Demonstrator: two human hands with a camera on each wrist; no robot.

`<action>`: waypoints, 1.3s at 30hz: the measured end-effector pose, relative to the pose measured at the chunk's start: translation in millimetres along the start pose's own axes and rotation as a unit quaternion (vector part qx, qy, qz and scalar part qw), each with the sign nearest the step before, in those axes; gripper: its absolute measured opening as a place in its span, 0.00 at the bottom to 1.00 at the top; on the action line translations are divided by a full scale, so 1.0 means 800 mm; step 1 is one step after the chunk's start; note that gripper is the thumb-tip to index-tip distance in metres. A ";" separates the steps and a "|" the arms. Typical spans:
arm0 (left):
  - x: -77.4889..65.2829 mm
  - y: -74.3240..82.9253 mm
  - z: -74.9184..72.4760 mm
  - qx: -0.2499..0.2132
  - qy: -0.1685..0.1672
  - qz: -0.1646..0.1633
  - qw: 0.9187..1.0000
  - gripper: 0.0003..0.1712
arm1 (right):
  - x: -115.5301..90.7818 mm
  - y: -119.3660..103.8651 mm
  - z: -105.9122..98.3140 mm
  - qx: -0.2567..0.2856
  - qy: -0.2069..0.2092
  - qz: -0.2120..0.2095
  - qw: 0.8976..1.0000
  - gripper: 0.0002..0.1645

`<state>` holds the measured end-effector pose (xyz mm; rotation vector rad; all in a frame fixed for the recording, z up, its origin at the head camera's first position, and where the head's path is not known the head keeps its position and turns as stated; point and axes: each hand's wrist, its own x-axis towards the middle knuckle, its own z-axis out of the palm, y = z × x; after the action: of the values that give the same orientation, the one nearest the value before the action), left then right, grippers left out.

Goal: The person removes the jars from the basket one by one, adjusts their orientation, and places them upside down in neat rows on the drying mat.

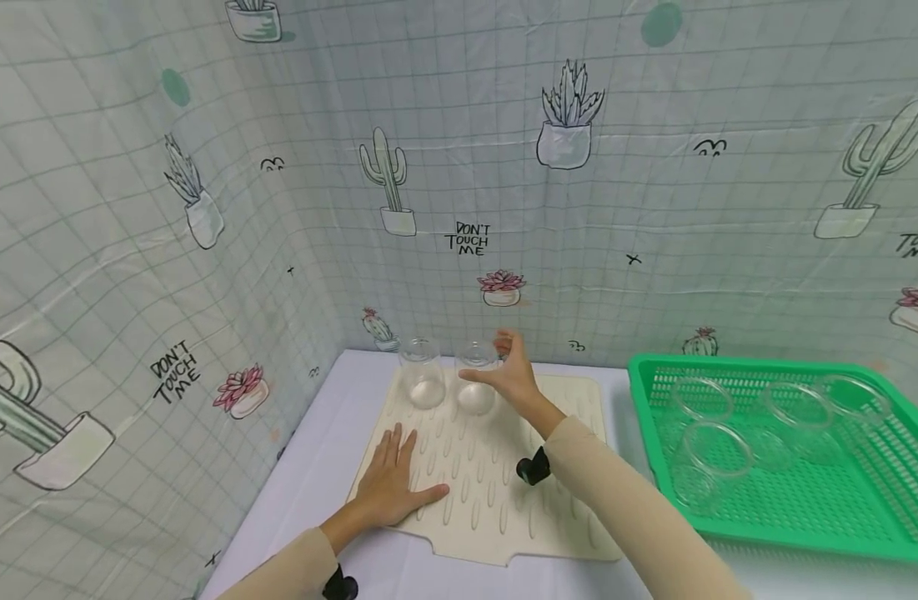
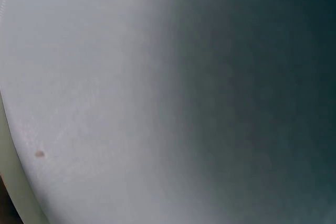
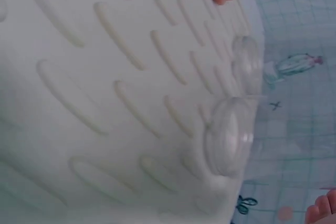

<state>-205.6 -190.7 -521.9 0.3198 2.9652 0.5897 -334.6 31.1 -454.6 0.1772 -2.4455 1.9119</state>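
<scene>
The right hand (image 1: 515,380) is holding its fingers spread by the right clear cup (image 1: 475,401), standing far on the ridged mat (image 1: 483,471) — presumably to span it; the left hand (image 1: 389,487) is resting splayed — likely steadying the mat.

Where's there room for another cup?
The mat is bare between the left hand and right sleeve, the green basket at front right. Crowded: the mat's back left, with two clear cups, and the basket's left and back.

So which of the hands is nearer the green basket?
Right. The right hand is by a glass, left of the basket; the left hand rests on the left side of the mat, farther away.
</scene>
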 end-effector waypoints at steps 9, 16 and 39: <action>-0.002 0.004 -0.005 0.000 0.005 0.011 1.000 0.61 | -0.006 -0.036 -0.038 0.043 -0.013 -0.009 0.999 0.57; -0.002 0.003 -0.004 0.001 0.006 0.007 1.000 0.61 | -0.021 -0.065 -0.074 0.054 -0.044 -0.025 0.997 0.54; -0.003 0.005 -0.005 0.002 0.000 0.013 1.000 0.61 | -0.123 -0.106 -0.250 0.075 -0.092 -0.093 0.989 0.34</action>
<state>-202.8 -188.7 -516.7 0.3584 2.9665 0.5861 -236.8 211.6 -333.4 0.5901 -2.2900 2.0776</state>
